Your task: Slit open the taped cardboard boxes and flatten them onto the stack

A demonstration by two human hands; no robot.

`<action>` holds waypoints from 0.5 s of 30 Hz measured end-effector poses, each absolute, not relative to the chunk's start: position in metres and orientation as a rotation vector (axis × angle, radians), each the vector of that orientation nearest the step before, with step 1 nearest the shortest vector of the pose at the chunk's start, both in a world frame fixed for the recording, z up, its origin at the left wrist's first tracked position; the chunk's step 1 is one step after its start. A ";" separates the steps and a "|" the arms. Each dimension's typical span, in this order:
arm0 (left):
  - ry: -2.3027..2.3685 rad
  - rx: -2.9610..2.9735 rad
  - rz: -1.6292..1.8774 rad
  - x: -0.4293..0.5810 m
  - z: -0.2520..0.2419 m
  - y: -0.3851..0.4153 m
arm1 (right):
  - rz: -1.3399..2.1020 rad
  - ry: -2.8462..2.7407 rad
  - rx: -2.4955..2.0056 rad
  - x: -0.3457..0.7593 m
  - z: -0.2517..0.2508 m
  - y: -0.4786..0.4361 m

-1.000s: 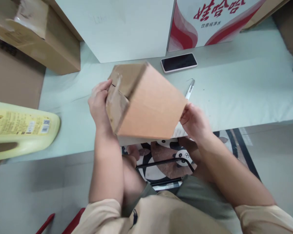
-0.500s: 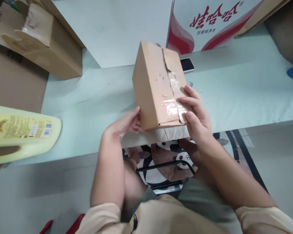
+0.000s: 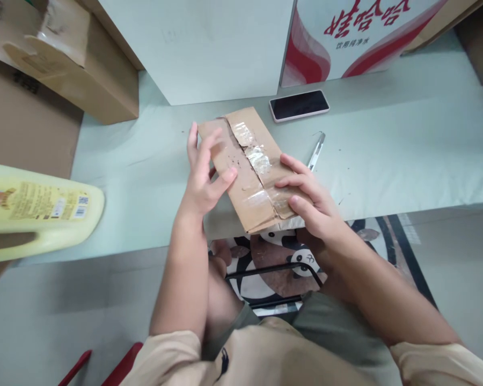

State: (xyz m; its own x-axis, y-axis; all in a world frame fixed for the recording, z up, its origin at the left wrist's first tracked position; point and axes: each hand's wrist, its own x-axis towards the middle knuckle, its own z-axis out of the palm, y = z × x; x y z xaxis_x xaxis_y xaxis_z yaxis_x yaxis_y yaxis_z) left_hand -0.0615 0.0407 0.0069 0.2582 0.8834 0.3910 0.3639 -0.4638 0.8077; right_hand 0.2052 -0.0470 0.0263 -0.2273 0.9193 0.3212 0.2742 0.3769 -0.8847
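A small brown cardboard box (image 3: 245, 185) sits between my hands at the table's front edge. Its torn top seam carries strips of shiny clear tape and faces up toward me. My right hand (image 3: 308, 195) grips the box's right side, with fingers over the top flap. On the left edge, my left hand (image 3: 207, 174) has its thumb on the top and its fingers around the far left corner; the index finger is raised and blurred. Just right of the box lies a slim silver utility knife (image 3: 316, 151), partly hidden by my right hand.
A phone (image 3: 300, 105) lies behind the box, before a large white carton (image 3: 209, 53) and a red-and-white carton (image 3: 306, 59). To the left are a yellow jug (image 3: 76, 206) and brown cardboard boxes (image 3: 108, 80). The pale green table covering (image 3: 386, 145) extends right.
The box has been lowered and turned, with its taped top more toward me. My left hand has moved from the near lower corner up to the left edge. The knife and whole phone now show.
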 end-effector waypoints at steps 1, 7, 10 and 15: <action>1.122 1.968 1.169 -0.060 0.007 0.039 | 0.888 -1.736 -1.069 0.206 0.027 -0.047; 1.117 1.967 1.125 -0.057 0.008 0.036 | 0.898 -1.762 -1.068 0.207 0.032 -0.046; 1.111 1.967 1.130 -0.057 0.007 0.038 | 0.844 -1.700 -1.082 0.209 0.025 -0.043; 1.118 1.958 1.158 -0.057 0.005 0.040 | 0.497 -1.475 -1.829 0.230 0.002 -0.026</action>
State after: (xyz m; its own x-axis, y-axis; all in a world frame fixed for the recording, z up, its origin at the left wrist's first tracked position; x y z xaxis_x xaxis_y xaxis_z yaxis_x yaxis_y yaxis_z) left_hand -0.0574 0.0398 0.0051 0.2658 0.8811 0.3913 0.3599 -0.4672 0.8076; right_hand 0.2299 -0.0263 0.0016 0.2699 0.9526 0.1405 0.6736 -0.0825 -0.7345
